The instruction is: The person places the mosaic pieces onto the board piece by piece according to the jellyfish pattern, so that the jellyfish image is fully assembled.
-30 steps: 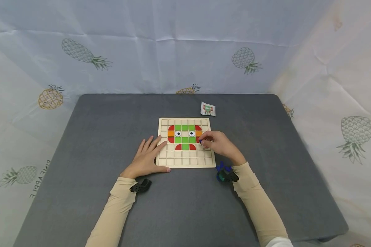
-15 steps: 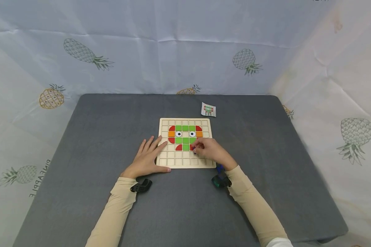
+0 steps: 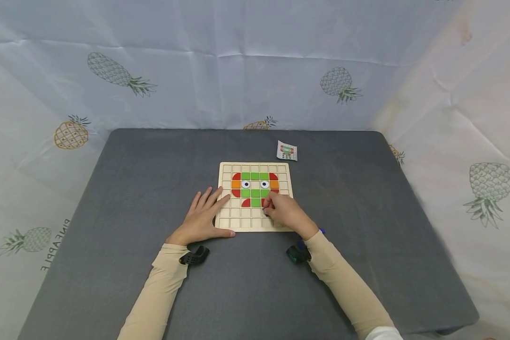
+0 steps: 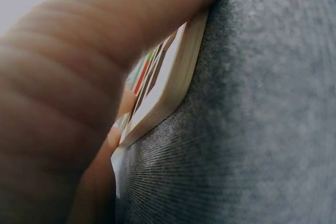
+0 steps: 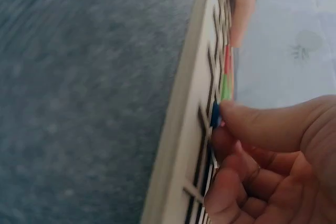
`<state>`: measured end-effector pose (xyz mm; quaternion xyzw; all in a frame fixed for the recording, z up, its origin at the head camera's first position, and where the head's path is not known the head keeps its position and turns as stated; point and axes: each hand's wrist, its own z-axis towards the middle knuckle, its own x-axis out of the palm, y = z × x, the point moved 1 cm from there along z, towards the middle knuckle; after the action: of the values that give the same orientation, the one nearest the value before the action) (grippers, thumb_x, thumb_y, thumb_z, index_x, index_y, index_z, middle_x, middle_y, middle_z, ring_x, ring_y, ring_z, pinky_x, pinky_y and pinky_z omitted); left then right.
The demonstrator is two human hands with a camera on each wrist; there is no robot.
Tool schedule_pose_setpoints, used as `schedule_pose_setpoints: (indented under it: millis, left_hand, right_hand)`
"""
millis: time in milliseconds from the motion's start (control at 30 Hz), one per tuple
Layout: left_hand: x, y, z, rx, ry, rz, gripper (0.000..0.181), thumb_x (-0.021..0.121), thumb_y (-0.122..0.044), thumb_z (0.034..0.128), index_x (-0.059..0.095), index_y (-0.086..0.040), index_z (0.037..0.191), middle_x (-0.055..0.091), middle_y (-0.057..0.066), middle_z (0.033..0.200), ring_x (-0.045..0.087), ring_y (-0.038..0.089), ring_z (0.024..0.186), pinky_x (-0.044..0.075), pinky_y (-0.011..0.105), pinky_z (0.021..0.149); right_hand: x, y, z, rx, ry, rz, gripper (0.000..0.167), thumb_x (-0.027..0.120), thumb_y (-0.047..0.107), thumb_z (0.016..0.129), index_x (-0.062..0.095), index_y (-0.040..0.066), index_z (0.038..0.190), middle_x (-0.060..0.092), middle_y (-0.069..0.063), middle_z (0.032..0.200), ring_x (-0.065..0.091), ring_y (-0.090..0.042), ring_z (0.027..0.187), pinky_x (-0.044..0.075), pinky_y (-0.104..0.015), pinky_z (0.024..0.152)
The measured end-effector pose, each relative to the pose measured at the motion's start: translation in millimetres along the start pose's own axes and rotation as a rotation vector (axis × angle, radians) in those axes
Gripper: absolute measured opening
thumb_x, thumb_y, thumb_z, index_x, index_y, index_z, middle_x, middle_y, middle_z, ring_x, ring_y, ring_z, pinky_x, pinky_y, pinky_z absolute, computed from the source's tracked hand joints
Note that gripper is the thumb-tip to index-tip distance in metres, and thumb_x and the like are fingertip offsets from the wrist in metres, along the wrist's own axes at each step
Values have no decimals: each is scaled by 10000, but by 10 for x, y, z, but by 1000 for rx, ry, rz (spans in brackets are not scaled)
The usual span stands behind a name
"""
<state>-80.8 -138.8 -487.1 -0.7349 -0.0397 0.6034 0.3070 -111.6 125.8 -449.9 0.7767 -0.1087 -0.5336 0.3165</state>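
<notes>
A pale wooden grid board [image 3: 238,223] lies on the table, bearing a pattern of green, red and orange tiles and two eye tiles. My left hand [image 3: 201,222] rests at the board's left edge, fingers spread over it and thumb along the near corner. With thumb and fingertips, my right hand [image 3: 286,211] pinches a small blue piece [image 5: 214,115] at the grid, below the red tile at lower right. Its exact shape is hidden by the fingers. The right wrist view shows the piece against the grid lines, near a green tile [image 5: 225,87].
A small picture card [image 3: 286,151] with a similar pattern lies behind the board, to the right. Some blue pieces [image 3: 322,231] lie by the right wrist, mostly covered by the arm. A pineapple-print cloth [image 3: 238,89] hangs behind the grey table [image 3: 161,160].
My right hand has moved left and toward me over the board, carrying the blue piece from the right side of the pattern to below its lower right red tile. My left hand has stayed still.
</notes>
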Motion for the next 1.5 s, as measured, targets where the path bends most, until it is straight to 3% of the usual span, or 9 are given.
schedule_pose_setpoints:
  millis: [333, 600, 733, 900, 1333, 1500]
  left_hand:
    - [13, 16, 5, 4, -2, 0, 1117, 781, -671, 734, 289, -198, 1618, 117, 62, 1725, 10, 343, 1599, -49, 568, 1296]
    - [10, 19, 4, 2, -4, 3, 1119, 787, -667, 731, 290, -201, 1618, 120, 60, 1724, 10, 339, 1599, -51, 565, 1297]
    - [9, 16, 7, 6, -3, 5, 1117, 785, -669, 733, 294, -194, 1617, 121, 65, 1724, 13, 344, 1598, -52, 568, 1296]
    - [15, 23, 11, 16, -12, -4, 1112, 787, -660, 733, 301, -186, 1614, 131, 77, 1721, 19, 354, 1596, -49, 579, 1292]
    - [-3, 8, -13, 22, -11, 0, 1112, 780, -661, 736, 292, -191, 1618, 122, 80, 1722, 12, 354, 1596, -49, 582, 1292]
    - [8, 19, 8, 23, -16, 12, 1116, 776, -676, 733, 289, -201, 1619, 122, 74, 1723, 17, 353, 1596, -41, 585, 1291]
  right_hand:
    - [-53, -23, 1, -33, -19, 19, 139, 682, 183, 975, 636, 67, 1035, 577, -30, 759, 489, -141, 627, 365, -238, 543]
    - [-420, -63, -150, -78, -58, 103, 204, 602, 240, 1027, 674, 85, 1137, 645, -102, 861, 492, -163, 635, 408, -277, 565]
    - [-606, -111, -281, -88, -70, 122, 211, 596, 249, 1032, 681, 97, 1152, 681, -168, 944, 518, -181, 714, 455, -301, 631]
    - [-748, -234, -446, -77, -87, 90, 235, 601, 233, 1029, 677, 73, 1184, 693, -127, 984, 545, -176, 783, 477, -288, 676]
    - [-815, -689, -791, 6, -72, 42, 246, 614, 234, 1024, 692, 59, 1178, 711, -98, 1005, 592, -141, 815, 497, -287, 682]
    - [-774, -819, -896, -4, -47, 1, 200, 634, 209, 1010, 734, 74, 1119, 723, -57, 1008, 613, -121, 828, 524, -296, 708]
